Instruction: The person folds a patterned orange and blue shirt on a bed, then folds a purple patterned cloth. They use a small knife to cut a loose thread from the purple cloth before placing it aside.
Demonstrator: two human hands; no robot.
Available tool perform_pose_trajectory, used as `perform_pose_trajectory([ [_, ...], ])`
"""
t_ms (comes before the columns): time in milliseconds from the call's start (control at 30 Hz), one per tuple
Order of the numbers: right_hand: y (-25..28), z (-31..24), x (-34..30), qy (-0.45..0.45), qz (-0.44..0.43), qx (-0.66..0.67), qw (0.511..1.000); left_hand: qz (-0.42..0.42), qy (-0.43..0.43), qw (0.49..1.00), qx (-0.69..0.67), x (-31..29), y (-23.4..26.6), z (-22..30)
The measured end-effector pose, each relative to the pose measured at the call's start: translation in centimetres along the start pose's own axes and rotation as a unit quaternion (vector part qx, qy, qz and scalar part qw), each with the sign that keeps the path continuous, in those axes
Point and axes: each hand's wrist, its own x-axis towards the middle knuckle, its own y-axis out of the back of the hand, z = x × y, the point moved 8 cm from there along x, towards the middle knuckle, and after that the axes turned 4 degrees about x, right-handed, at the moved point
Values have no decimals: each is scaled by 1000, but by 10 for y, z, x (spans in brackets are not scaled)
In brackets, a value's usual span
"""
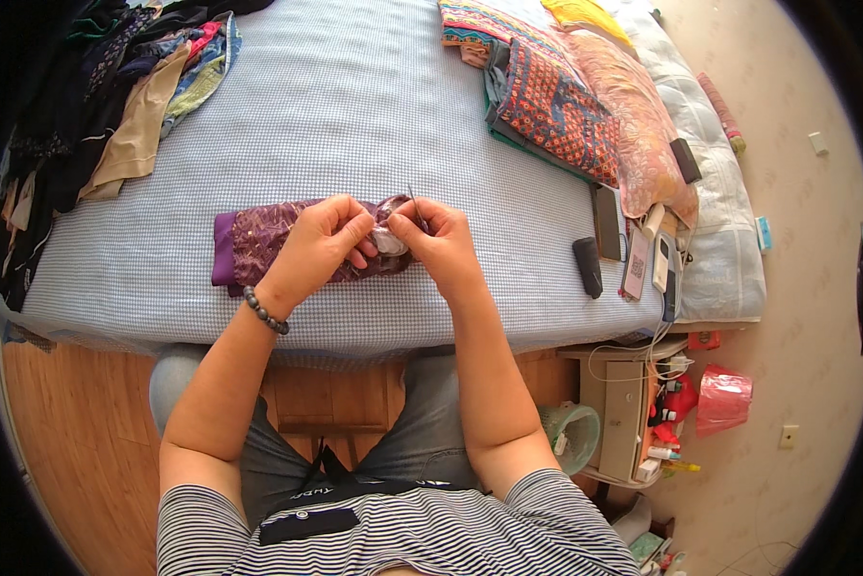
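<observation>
A folded purple patterned garment (258, 230) with a plain purple band at its left end lies near the front edge of the bed, under both hands. My left hand (321, 240), with a dark bead bracelet on the wrist, has thumb and fingertips closed; what they pinch is too small to make out. Close beside it, my right hand (441, 245) pinches a bunched edge of the garment. A crumpled whitish piece (387, 241) shows between the two hands. A thin dark strand stands up by the right fingertips; its kind is unclear.
Dark and beige clothes (133, 134) are heaped at the far left. Folded patterned clothes (558, 115) and a peach pillow (628, 125) lie at the far right. A black case (588, 268) and phones sit at the bed's right edge, above a nightstand (609, 413) and a mesh bin (571, 437).
</observation>
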Motion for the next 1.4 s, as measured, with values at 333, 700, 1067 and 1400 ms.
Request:
perform_pose_trajectory([
  [333, -9, -84, -31, 148, -6, -339, 929, -20, 54, 989, -133, -2, -4, -4],
  [700, -30, -92, -41, 206, 31, -479, 852, -18, 56, 983, -172, -2, -7, -2],
  [1067, -39, -86, -42, 250, 44, -507, 824, -2, 58, 982, -182, 0, -6, -8],
  [1400, 32, -58, -19, 108, 128, -146, 975, 4, 69, 972, -223, 1, -4, -13],
])
